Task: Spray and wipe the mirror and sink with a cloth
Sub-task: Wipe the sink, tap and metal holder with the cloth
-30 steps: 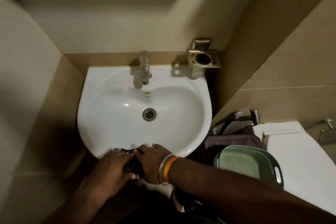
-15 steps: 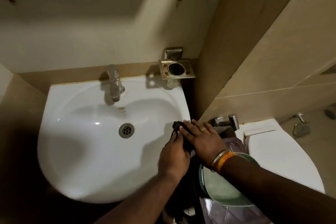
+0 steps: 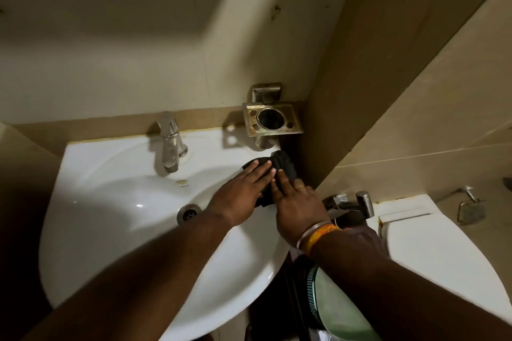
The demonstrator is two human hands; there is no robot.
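While both hands (image 3: 266,199) press flat, the cloth (image 3: 279,163) apparently touches the sink (image 3: 116,174) rim.

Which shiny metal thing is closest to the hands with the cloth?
The square metal holder on the wall, right above the black cloth. The sink tap and toilet sprayer sit farther away.

On the white ceramic sink's (image 3: 116,230) rim at two o'clock from the round metal drain (image 3: 189,213) lies the dark crumpled cloth (image 3: 279,166); the steel tap (image 3: 169,141) stands at twelve.
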